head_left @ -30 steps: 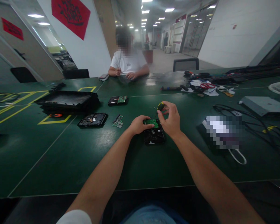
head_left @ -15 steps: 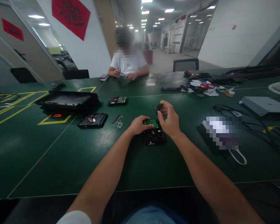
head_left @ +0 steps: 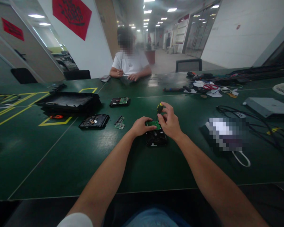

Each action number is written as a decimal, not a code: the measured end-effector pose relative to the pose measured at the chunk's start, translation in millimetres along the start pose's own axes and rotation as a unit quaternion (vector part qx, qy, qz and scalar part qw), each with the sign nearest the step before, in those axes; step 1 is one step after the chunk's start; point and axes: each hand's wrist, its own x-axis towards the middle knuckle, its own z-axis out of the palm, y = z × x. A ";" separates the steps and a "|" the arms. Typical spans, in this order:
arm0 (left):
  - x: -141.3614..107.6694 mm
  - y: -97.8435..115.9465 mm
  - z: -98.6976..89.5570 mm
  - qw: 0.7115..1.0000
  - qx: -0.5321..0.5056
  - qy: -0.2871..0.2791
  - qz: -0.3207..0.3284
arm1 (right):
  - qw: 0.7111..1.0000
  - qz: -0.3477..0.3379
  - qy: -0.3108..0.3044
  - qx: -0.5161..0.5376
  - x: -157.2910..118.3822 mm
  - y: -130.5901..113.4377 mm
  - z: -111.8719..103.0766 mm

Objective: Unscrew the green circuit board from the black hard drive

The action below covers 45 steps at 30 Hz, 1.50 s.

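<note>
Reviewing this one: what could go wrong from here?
The screwdriver in the right hand could slip and scratch the green circuit board, or jab the left hand, which rests close by. The hard drive might also shift on the table, since only the left hand seems to steady it.

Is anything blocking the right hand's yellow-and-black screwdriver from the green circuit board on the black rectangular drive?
Nothing visible stands between the screwdriver in the right hand and the circuit board. The left hand covers the board's left part; whether the tip touches is unclear.
</note>
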 end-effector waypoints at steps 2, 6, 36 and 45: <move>0.0 -0.1 0.2 1.000 -0.003 0.002 0.001 | 1.000 0.001 -0.008 0.011 -0.8 -1.4 0.8; 0.5 -1.2 0.5 1.000 -0.001 0.001 0.009 | 1.000 0.004 -0.005 0.029 -1.3 -2.0 1.3; -0.7 1.7 -1.3 1.000 0.006 0.000 0.003 | 0.998 -0.028 0.038 -0.040 0.1 5.4 2.3; 0.2 0.2 -0.7 1.000 0.007 -0.002 0.005 | 0.998 -0.017 0.033 -0.047 -0.8 8.4 2.2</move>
